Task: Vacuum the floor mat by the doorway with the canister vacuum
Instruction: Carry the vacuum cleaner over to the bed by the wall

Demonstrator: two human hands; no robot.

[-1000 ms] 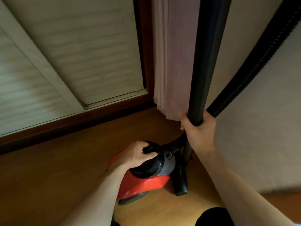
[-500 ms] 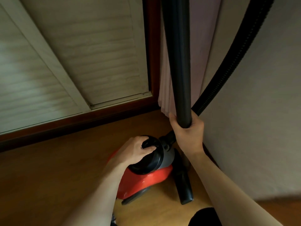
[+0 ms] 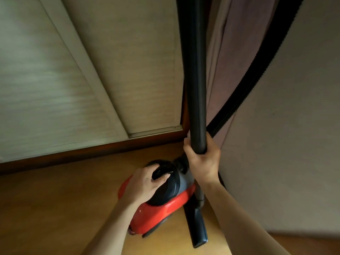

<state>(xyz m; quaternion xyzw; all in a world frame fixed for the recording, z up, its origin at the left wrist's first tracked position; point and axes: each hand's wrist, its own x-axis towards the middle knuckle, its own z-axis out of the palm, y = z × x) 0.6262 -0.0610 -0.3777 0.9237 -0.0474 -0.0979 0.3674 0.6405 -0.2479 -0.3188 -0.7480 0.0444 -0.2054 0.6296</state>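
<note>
A red canister vacuum (image 3: 160, 212) with a black and grey top sits on the wooden floor in a corner. My left hand (image 3: 145, 183) grips the black carry handle (image 3: 161, 173) on its top. My right hand (image 3: 202, 161) is wrapped around the upright black wand (image 3: 193, 70), which stands almost vertical. The black floor nozzle (image 3: 197, 227) rests on the floor right of the canister. A ribbed black hose (image 3: 257, 74) arcs from behind my right hand up to the top right. No floor mat is in view.
White louvred doors (image 3: 55, 80) with a dark wooden base rail (image 3: 92, 153) stand behind the vacuum. A pink curtain (image 3: 228, 61) hangs in the corner beside a pale wall (image 3: 294, 144) on the right. Bare wooden floor (image 3: 55, 208) spreads to the left.
The wand has swung from leaning right to nearly upright and shifted left in view. The vacuum and nozzle sit slightly nearer. Both hands keep their holds.
</note>
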